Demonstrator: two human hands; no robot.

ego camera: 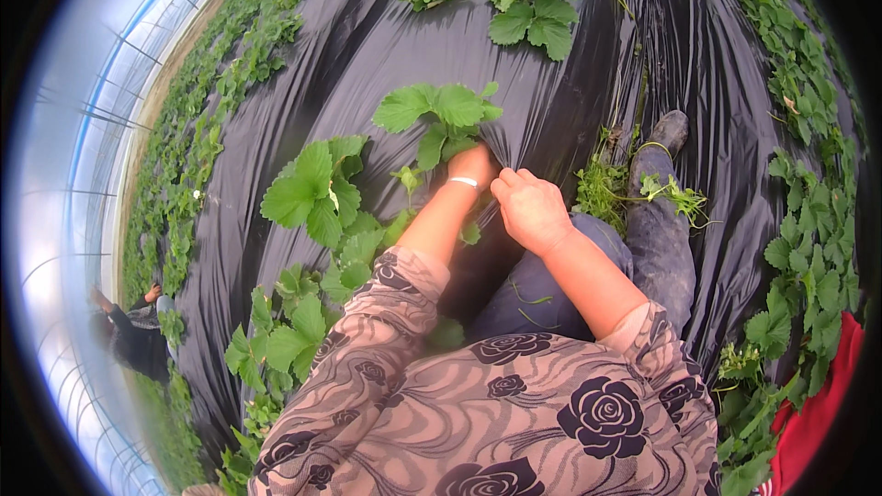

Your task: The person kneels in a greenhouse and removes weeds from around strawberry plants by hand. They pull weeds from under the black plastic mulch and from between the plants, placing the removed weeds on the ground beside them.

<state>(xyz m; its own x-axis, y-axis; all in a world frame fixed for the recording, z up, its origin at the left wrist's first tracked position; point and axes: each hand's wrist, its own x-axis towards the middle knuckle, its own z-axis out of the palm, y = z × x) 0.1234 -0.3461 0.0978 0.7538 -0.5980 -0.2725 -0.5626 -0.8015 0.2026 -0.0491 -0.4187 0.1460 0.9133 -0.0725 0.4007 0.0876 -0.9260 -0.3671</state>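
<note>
Black plastic mulch film (413, 48) covers the raised bed before me. My right hand (530, 210) pinches a gathered fold of the film, which is pulled into creases. Just left of it, my left hand (474, 164), with a white band (464, 182) at the wrist, reaches down at the film beside a strawberry plant (458, 110); its fingertips are hidden under the film or leaves. Another strawberry plant (310, 186) grows left of my left forearm.
Pulled green weeds (603, 193) lie by my boot (660, 172) in the furrow. More strawberry plants (544, 7) stand ahead, with planted rows on both sides. A person in dark clothing (141, 337) is at the far left; red clothing (820, 420) shows at lower right. Greenhouse walls curve leftward.
</note>
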